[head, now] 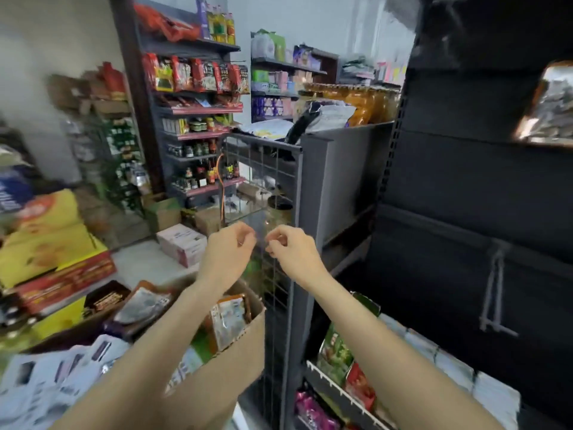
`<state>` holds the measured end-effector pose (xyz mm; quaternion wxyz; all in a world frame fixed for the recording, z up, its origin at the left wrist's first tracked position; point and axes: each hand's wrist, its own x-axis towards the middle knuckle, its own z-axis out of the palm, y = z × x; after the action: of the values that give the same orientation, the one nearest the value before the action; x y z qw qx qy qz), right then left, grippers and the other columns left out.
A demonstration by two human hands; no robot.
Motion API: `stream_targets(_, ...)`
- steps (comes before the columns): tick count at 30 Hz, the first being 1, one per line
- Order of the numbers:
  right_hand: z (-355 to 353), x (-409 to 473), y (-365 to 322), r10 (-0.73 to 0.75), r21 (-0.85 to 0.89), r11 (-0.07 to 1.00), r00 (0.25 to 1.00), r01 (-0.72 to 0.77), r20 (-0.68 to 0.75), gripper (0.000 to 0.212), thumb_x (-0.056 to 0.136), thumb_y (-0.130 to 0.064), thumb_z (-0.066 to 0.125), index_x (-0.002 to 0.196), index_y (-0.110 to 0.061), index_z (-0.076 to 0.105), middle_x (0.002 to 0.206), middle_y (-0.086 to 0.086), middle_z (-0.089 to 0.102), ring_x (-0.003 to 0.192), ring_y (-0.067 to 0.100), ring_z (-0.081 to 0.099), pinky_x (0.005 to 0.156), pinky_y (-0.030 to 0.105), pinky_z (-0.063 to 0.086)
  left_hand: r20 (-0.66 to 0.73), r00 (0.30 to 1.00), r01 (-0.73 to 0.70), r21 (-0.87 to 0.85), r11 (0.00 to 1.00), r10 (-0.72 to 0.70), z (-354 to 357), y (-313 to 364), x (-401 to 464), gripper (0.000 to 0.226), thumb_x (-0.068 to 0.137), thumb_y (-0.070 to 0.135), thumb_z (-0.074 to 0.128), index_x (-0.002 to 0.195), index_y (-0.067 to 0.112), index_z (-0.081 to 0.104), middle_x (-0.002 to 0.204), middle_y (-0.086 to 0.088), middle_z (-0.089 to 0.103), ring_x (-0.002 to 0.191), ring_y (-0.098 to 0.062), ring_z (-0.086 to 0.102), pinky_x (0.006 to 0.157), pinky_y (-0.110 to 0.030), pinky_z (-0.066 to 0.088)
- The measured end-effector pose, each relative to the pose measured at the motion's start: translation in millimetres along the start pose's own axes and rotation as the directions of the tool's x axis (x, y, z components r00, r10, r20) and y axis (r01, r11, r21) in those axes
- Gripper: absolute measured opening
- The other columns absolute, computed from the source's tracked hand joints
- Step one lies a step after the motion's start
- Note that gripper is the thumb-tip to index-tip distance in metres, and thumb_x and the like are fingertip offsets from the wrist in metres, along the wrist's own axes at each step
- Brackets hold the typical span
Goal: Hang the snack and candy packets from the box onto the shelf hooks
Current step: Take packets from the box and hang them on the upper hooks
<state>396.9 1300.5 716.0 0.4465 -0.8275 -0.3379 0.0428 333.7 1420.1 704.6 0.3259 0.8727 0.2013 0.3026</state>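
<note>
While both hands are hovering against the wire grid panel (263,181), I am seeing a clear packet (262,225) stretched between them, its contents too blurred to tell. My left hand (231,249) is pinching its left edge with curled fingers, and my right hand (291,248) is pinching the right edge the same way. Below my left forearm the cardboard box (235,358) is sitting with more packets (228,321) standing inside it. On my right, a dark shelf unit (465,212) is carrying an empty hook (496,293) and bagged snacks (336,355) lower down
</note>
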Motion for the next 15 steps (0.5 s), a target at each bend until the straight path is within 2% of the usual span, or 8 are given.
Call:
stream_targets(4, 90.9, 11.9, 22.7, 0.105, -0.038, 0.994, 0.987, -0.101, 0.122, 0.023, 0.094, -0.013, 0.048, 0.108, -0.011, 0.066, 0.113, 0.008, 0.066, 0.108, 0.023, 0.059, 0.090, 0.029, 0.043, 0.139, 0.978, 0.148, 0.055, 0.987, -0.155, -13.3, -83.8, -9.5, 0.014, 0.097, 0.018, 0.047, 0.093, 0.021, 0.060, 0.086, 0.003, 0.061, 0.083, -0.015, 0.058, 0.074, -0.027, 0.042)
stream_targets(6, 125.7, 15.4, 37.5, 0.151, -0.066, 0.988, 0.974, -0.142, 0.171, 0.025, 0.095, -0.015, 0.047, 0.115, -0.010, 0.063, 0.119, 0.009, 0.064, 0.112, 0.024, 0.057, 0.094, 0.031, 0.043, 0.219, 0.959, 0.157, 0.130, 0.979, -0.182, -17.0, -122.7, -10.3, 0.016, 0.097, 0.014, 0.047, 0.099, 0.014, 0.063, 0.094, -0.005, 0.064, 0.089, -0.021, 0.061, 0.078, -0.029, 0.045)
stream_targets(8, 151.0, 18.9, 52.1, 0.193, -0.129, 0.977, 0.961, -0.170, 0.199, 0.032, 0.096, -0.018, 0.047, 0.126, -0.011, 0.056, 0.128, 0.010, 0.059, 0.118, 0.025, 0.053, 0.100, 0.034, 0.041, 0.285, 0.945, 0.089, 0.252, 0.964, -0.162, -18.1, -157.6, -9.1, 0.021, 0.096, 0.014, 0.048, 0.111, 0.009, 0.063, 0.113, -0.010, 0.061, 0.104, -0.025, 0.058, 0.088, -0.029, 0.042)
stream_targets(10, 168.2, 22.9, 65.1, 0.216, -0.208, 0.963, 0.949, -0.169, 0.229, 0.042, 0.096, -0.018, 0.046, 0.137, -0.012, 0.046, 0.137, 0.010, 0.051, 0.125, 0.025, 0.047, 0.104, 0.035, 0.038, 0.366, 0.919, 0.006, 0.352, 0.936, -0.143, -18.8, -183.0, -8.4, 0.028, 0.096, 0.016, 0.047, 0.123, 0.014, 0.057, 0.129, -0.008, 0.053, 0.115, -0.025, 0.052, 0.096, -0.034, 0.041)
stream_targets(13, 184.9, 33.4, 80.2, 0.205, -0.279, 0.953, 0.929, -0.118, 0.307, 0.052, 0.098, -0.016, 0.045, 0.148, -0.014, 0.030, 0.150, 0.010, 0.033, 0.138, 0.024, 0.031, 0.110, 0.031, 0.026, 0.539, 0.834, -0.160, 0.443, 0.882, -0.120, -16.2, -204.5, -8.2, 0.050, 0.096, 0.012, 0.047, 0.143, 0.022, 0.036, 0.152, 0.002, 0.028, 0.136, -0.021, 0.033, 0.108, -0.037, 0.032)
stream_targets(15, 193.0, 42.0, 89.4, 0.193, -0.309, 0.948, 0.905, -0.073, 0.380, 0.057, 0.099, -0.017, 0.045, 0.151, -0.015, 0.022, 0.156, 0.009, 0.022, 0.144, 0.022, 0.021, 0.115, 0.031, 0.020, 0.613, 0.782, -0.242, 0.467, 0.851, -0.114, -12.6, -214.4, -6.0, 0.060, 0.096, 0.014, 0.047, 0.149, 0.029, 0.022, 0.158, 0.008, 0.012, 0.142, -0.018, 0.020, 0.111, -0.036, 0.027)
